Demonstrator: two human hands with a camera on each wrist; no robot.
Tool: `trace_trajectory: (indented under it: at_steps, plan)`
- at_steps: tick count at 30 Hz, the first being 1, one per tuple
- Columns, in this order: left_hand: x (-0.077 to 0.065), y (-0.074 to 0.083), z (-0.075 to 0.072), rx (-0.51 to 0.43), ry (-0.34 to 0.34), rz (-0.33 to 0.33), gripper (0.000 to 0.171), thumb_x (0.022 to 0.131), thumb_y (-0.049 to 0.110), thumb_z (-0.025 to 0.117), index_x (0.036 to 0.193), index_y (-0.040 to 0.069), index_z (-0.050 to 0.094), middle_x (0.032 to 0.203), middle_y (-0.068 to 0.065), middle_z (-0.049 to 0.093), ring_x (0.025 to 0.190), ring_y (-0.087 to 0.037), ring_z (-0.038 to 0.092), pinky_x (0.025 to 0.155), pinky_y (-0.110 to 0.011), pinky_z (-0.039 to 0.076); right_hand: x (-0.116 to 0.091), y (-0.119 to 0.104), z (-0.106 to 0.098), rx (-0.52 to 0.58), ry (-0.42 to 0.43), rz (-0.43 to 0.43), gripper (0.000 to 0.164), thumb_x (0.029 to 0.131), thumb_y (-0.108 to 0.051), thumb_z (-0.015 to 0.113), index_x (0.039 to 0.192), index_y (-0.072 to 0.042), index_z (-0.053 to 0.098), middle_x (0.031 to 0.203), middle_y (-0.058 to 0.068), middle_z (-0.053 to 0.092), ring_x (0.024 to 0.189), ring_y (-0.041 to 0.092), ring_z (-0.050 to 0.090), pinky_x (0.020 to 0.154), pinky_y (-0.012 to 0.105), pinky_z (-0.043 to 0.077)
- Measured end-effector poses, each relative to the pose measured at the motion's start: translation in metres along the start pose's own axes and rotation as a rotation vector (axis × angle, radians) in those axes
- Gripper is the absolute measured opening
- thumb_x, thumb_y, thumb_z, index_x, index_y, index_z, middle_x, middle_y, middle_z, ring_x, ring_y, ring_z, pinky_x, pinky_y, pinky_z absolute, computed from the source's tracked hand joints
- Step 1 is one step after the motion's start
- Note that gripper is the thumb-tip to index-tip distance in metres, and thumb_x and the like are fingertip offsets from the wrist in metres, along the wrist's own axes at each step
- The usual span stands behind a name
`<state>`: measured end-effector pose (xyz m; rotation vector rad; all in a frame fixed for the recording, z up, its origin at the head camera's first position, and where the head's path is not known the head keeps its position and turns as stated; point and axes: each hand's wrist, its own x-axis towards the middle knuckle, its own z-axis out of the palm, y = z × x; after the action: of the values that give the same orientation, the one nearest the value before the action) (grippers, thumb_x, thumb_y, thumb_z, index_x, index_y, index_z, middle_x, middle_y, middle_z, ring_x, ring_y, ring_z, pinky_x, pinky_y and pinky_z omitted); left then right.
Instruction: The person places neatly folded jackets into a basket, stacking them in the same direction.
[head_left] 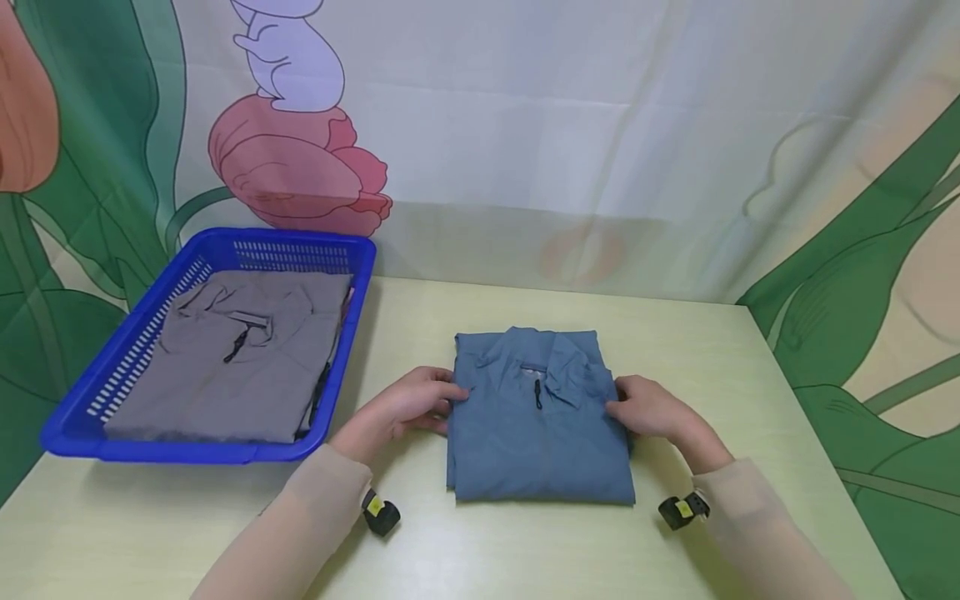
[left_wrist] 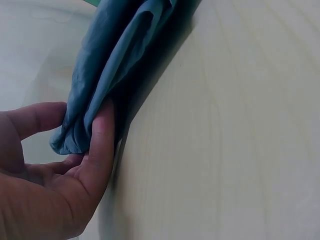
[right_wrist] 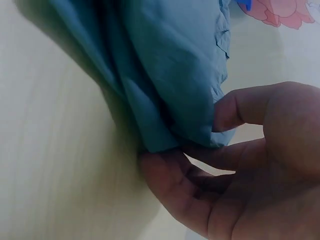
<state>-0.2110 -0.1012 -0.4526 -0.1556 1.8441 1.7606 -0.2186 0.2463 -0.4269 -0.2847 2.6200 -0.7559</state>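
Note:
A folded blue jacket (head_left: 540,442) with a collar and a black zipper pull lies on the table, collar toward the back. My left hand (head_left: 420,398) grips its left edge, thumb on top and fingers underneath. In the left wrist view the layered edge of the jacket (left_wrist: 100,75) sits between that thumb and the fingers (left_wrist: 102,135). On the opposite side my right hand (head_left: 651,408) pinches the right edge. The right wrist view shows the thumb over the jacket (right_wrist: 170,75) and the fingers (right_wrist: 165,175) below its folds.
A blue plastic basket (head_left: 352,333) stands on the left of the pale wooden table (head_left: 675,325), holding a folded grey jacket (head_left: 225,400) with a black zipper pull. Behind the table hangs a printed curtain (head_left: 510,150).

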Motion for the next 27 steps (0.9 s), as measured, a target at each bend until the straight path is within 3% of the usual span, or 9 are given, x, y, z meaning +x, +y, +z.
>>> trace_trajectory:
  at_steps: [5, 9, 12, 19, 27]
  plan:
    - [0.001, -0.001, 0.000, -0.011, -0.003, 0.017, 0.069, 0.099, 0.008, 0.062, 0.156, -0.008, 0.026, 0.125, -0.022, 0.062, 0.094, -0.021, 0.067, 0.073, -0.036, 0.061, 0.004, 0.001, 0.006, 0.016, 0.036, -0.026, 0.017, 0.096, -0.012, 0.057, 0.102, 0.004, 0.059, 0.091, 0.012, 0.057, 0.080, 0.026, 0.055, 0.067, 0.037, 0.046]
    - [0.003, -0.004, -0.001, 0.000, -0.004, 0.040, 0.061, 0.100, 0.007, 0.062, 0.152, -0.007, 0.033, 0.118, -0.020, 0.063, 0.090, -0.020, 0.067, 0.069, -0.035, 0.060, 0.005, 0.000, 0.010, 0.075, 0.049, -0.041, 0.031, 0.096, -0.011, 0.057, 0.118, 0.011, 0.057, 0.113, 0.023, 0.062, 0.098, 0.032, 0.059, 0.082, 0.046, 0.052]
    - [0.004, -0.006, -0.001, 0.008, -0.008, 0.056, 0.056, 0.101, 0.007, 0.063, 0.149, -0.006, 0.037, 0.112, -0.017, 0.065, 0.087, -0.019, 0.067, 0.067, -0.034, 0.059, 0.006, -0.002, 0.011, 0.118, 0.057, -0.053, 0.042, 0.097, -0.012, 0.056, 0.130, 0.013, 0.051, 0.129, 0.029, 0.058, 0.115, 0.039, 0.057, 0.093, 0.053, 0.051]
    - [0.002, -0.004, 0.001, 0.006, -0.011, 0.076, 0.054, 0.101, 0.007, 0.063, 0.149, -0.005, 0.038, 0.112, -0.017, 0.065, 0.087, -0.020, 0.068, 0.067, -0.034, 0.059, 0.007, -0.009, 0.010, 0.267, 0.053, -0.023, 0.049, 0.098, -0.012, 0.054, 0.139, 0.014, 0.043, 0.138, 0.031, 0.051, 0.124, 0.041, 0.052, 0.102, 0.055, 0.045]
    - [0.002, -0.004, 0.002, 0.033, 0.006, 0.098, 0.049, 0.101, 0.003, 0.062, 0.145, -0.003, 0.042, 0.117, -0.018, 0.058, 0.089, -0.022, 0.064, 0.069, -0.035, 0.059, 0.014, -0.004, 0.008, 0.686, -0.055, 0.021, 0.074, 0.099, -0.010, 0.053, 0.155, 0.017, 0.011, 0.158, 0.034, 0.026, 0.145, 0.044, 0.032, 0.115, 0.053, 0.034]
